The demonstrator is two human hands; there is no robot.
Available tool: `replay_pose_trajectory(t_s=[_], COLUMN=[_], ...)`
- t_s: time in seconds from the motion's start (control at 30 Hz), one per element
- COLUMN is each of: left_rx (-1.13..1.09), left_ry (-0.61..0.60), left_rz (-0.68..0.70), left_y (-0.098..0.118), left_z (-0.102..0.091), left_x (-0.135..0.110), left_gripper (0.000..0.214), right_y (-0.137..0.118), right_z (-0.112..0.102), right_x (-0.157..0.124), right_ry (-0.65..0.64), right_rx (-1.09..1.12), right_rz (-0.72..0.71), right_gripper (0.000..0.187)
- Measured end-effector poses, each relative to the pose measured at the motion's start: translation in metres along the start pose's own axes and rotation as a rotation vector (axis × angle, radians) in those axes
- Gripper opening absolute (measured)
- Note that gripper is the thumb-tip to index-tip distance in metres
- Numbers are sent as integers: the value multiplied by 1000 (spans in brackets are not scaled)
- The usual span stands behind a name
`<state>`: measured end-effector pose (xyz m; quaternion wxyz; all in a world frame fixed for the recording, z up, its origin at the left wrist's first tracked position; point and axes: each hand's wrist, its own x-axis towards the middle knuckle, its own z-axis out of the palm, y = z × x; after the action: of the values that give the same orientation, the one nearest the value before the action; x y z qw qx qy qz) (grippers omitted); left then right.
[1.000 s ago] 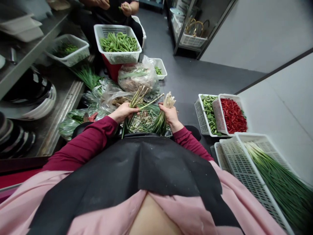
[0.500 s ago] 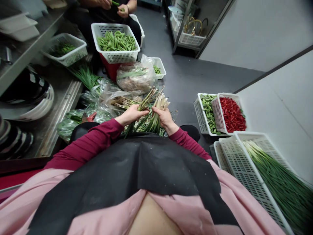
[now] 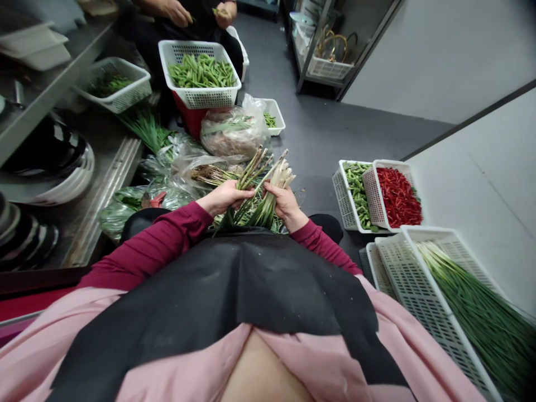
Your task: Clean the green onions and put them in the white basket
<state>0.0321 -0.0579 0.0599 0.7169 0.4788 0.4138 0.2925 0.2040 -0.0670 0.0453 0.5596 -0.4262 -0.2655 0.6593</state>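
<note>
My left hand (image 3: 228, 197) is closed round a small bunch of brownish, unpeeled scallions (image 3: 253, 167), their root ends pointing up and away from me. Beside it, my right hand (image 3: 285, 205) grips a bunch of scallions with clean white stems (image 3: 281, 177); the green leaves hang down toward my lap. One pale stalk slants between the two bunches. Beyond my hands more unpeeled scallions (image 3: 209, 174) with roots lie in an open clear plastic bag (image 3: 184, 164). Loose trimmings lie below my hands, partly hidden by them.
White baskets of green beans (image 3: 203, 71), red chillies (image 3: 397, 195), green peppers (image 3: 358, 192) and long scallions (image 3: 473, 296) stand around me. A tied plastic bag (image 3: 234, 131) sits ahead. Metal shelving (image 3: 54, 84) is at left. Across from me, a person's hands (image 3: 180, 12) hold green pieces.
A pale stalk now slants between my two bunches, and my right hand's bunch is tilted slightly further right. The other person's hands have moved apart. Both my hands keep their grip.
</note>
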Motion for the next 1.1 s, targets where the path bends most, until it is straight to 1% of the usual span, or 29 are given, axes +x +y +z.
replay_pose_trajectory(t_s=[0.17,0.33,0.53,0.7,0.8,1.0,1.1], left_rx=[-25,-2,35,65,77,23,16], left_ry=[25,86,133,136,125,23,10], left_rz=[-19,0,33,37,36,30,4], left_y=[0,2,5,7,6,2,2], left_z=[1,4,9,9,7,4,0], left_x=[-1,-4,-8,-8,-8,-8,-9], left_gripper=[31,34,32,29,28,30,31], right_y=[-9,-17,-15,-11,-12,-13,-12], right_z=[-2,-1,1,1,0,-5,-10], right_x=[3,6,1,-4,-5,-5,-4], right_ry=[12,51,78,-5,-32,-77,-74], right_rx=[97,102,-17,-157,-194,-248,-237], right_rz=[1,-25,-83,-80,-84,-127,-142], right_gripper=[29,27,30,29,27,23,24])
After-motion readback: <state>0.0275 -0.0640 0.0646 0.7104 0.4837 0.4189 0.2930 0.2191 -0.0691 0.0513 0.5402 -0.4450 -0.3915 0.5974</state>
